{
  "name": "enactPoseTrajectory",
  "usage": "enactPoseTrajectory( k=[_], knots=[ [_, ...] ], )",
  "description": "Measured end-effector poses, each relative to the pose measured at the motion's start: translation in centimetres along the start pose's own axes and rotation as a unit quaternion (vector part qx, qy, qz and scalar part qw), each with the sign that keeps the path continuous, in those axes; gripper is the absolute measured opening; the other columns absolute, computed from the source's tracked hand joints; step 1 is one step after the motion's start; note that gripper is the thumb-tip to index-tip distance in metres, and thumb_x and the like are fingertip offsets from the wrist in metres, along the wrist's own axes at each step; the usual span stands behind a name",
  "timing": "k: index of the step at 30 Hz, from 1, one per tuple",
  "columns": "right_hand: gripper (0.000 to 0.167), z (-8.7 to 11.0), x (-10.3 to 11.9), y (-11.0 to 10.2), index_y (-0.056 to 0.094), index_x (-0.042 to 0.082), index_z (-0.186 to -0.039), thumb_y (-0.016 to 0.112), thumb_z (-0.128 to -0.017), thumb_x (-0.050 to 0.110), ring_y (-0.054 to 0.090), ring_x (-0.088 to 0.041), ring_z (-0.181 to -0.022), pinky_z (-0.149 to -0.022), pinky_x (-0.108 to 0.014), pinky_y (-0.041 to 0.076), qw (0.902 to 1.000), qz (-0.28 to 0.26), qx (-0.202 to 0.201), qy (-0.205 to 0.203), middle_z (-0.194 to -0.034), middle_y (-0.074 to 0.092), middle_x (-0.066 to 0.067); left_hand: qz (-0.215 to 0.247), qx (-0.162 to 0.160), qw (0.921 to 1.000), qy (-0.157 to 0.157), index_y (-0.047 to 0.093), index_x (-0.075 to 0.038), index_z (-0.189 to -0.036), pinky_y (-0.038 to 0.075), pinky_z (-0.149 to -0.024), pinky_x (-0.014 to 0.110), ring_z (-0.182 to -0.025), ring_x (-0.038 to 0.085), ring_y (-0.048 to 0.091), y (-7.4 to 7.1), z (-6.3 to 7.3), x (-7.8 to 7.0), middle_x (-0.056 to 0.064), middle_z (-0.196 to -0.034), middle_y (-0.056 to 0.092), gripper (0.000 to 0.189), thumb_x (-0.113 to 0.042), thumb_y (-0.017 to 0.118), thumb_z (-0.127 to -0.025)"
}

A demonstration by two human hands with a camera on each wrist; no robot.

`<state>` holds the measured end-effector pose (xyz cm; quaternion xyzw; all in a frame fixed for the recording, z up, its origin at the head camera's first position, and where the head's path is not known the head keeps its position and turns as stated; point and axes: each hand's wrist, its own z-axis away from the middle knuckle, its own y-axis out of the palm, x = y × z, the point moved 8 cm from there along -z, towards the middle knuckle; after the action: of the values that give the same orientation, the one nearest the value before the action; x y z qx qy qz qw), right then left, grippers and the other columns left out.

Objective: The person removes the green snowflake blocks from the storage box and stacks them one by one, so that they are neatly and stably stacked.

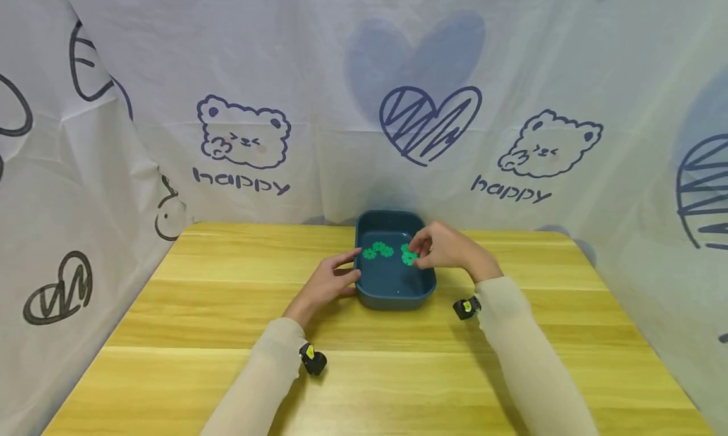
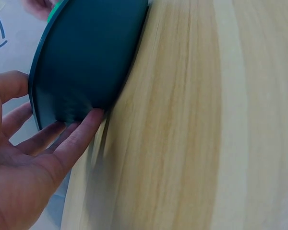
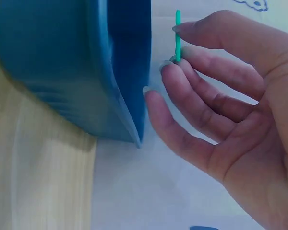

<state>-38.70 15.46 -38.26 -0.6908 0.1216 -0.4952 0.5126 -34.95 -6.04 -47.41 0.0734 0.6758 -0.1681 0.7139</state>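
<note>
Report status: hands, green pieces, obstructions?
Left hand touching blue bin. Right hand pinching green piece over bin. Other green pieces inside. Nothing visibly blocking.

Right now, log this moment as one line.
left hand touches blue bin | right hand pinches green piece over bin | other green pieces inside bin

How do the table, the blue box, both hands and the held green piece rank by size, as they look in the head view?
1. Table
2. Blue box
3. Left hand and right hand: too alike to rank
4. Held green piece
</note>
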Motion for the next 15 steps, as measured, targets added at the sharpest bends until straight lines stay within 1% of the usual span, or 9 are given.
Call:
enactPoseTrajectory(
  k=[7,12,15],
  knots=[
    [0.02,3.3,0.2,-0.4,0.08,0.006,-0.101,0.083,-0.083,0.013,0.068,-0.013,-0.08,-0.072,-0.027,0.061,0.9997,0.005,-0.022,0.006,-0.094,0.078,-0.004,0.004,-0.001,1.0,0.003,0.041,-0.012,-0.159,0.059,-0.099,0.049,-0.142,0.043,0.051,0.1,0.1,-0.3,0.021,-0.165,0.037,0.057,-0.008,0.057,-0.104],
    [0.019,5.3,-0.2,-0.6,0.08,0.004,-0.1,0.082,-0.082,0.009,0.068,-0.017,-0.08,-0.071,-0.028,0.062,0.9992,0.004,-0.039,0.01,-0.095,0.077,-0.007,0.012,0.0,0.9999,0.001,0.04,-0.011,-0.159,0.059,-0.1,0.05,-0.142,0.043,0.051,0.1,0.1,-0.4,0.021,-0.165,0.036,0.057,-0.007,0.056,-0.105],
    [0.019,6.3,-0.6,-0.6,0.08,0.005,-0.1,0.082,-0.082,0.01,0.068,-0.019,-0.081,-0.072,-0.028,0.061,0.9987,0.014,-0.048,0.01,-0.095,0.077,-0.007,0.014,-0.001,0.9999,0.0,0.04,-0.01,-0.159,0.059,-0.1,0.05,-0.143,0.043,0.05,0.1,0.2,-0.2,0.022,-0.165,0.036,0.057,-0.007,0.056,-0.104]
  ],
)
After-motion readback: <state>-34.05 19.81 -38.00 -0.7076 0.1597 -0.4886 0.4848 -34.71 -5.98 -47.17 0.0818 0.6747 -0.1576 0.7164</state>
